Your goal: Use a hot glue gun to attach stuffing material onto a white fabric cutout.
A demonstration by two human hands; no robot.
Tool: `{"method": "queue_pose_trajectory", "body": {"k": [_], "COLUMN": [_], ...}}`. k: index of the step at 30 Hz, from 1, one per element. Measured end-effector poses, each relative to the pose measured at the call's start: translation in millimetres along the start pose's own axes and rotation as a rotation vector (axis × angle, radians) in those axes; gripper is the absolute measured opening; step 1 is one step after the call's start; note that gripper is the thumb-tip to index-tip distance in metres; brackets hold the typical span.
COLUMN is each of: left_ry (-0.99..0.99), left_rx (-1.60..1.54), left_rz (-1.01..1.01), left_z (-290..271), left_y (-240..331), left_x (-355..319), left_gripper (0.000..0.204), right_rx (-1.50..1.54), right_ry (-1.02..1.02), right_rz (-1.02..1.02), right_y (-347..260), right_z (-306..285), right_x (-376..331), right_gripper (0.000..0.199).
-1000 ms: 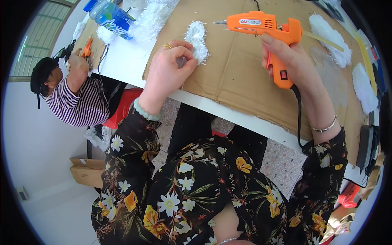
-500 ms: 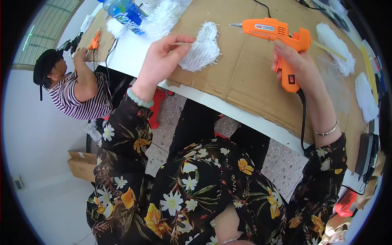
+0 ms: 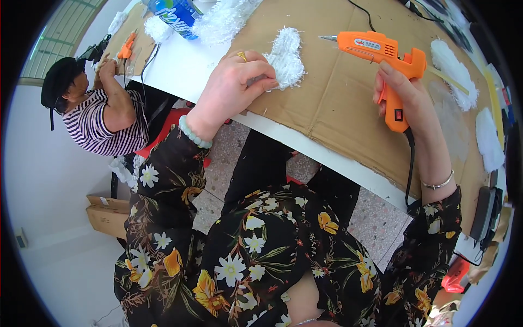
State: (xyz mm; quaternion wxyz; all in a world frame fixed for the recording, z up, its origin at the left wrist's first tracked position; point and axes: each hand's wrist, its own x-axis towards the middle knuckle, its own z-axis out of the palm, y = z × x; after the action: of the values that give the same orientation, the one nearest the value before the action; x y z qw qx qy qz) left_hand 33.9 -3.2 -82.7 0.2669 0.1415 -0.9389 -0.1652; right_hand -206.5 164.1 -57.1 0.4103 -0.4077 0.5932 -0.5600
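Observation:
A white, frayed piece of fabric [image 3: 287, 57] lies on the brown cardboard [image 3: 338, 103], its ragged fringe spreading outward. My left hand [image 3: 234, 87] is closed in a pinch at the near left edge of this piece, which its fingertips partly cover. In my right hand [image 3: 406, 95] is an orange hot glue gun [image 3: 376, 48], gripped by its handle with my fingers wrapped round it. The metal nozzle points left and hangs to the right of the fabric, apart from it. A pale glue stick [image 3: 448, 80] juts from the gun's back end, and a black cord runs down from the handle.
More white fabric pieces [image 3: 488, 139] lie at the right. A blue-labelled bottle [image 3: 175, 16] and a fluffy white heap [image 3: 226, 20] stand at the back left. A person in a striped shirt [image 3: 106, 122] sits at the left near another orange glue gun [image 3: 127, 46].
My left hand has shifted right and slightly down, its fingers now more closed at the fabric's edge. In view, the glue gun and my right hand sit a little further right.

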Motion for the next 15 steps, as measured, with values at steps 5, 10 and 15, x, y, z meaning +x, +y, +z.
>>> {"method": "queue_pose_trajectory", "body": {"k": [5,10,15], "left_ry": [-0.006,0.11,0.399], "left_rx": [0.076,-0.274,-0.366], "left_rz": [0.042,-0.246,-0.313], "left_z": [5.0,-2.6,-15.8], "left_y": [-4.9,-13.7,-23.1], "left_x": [8.0,7.0,-16.0], "left_gripper": [0.009,0.012,0.02], "right_rx": [-0.018,-0.053,-0.045], "right_ry": [0.009,-0.026,-0.03], "right_rz": [0.024,0.04,0.034], "right_y": [1.7,-3.9,-11.0], "right_z": [-1.0,-0.9,5.9], "right_x": [1.7,2.2,-4.8], "right_gripper": [0.037,0.037,0.032]}}
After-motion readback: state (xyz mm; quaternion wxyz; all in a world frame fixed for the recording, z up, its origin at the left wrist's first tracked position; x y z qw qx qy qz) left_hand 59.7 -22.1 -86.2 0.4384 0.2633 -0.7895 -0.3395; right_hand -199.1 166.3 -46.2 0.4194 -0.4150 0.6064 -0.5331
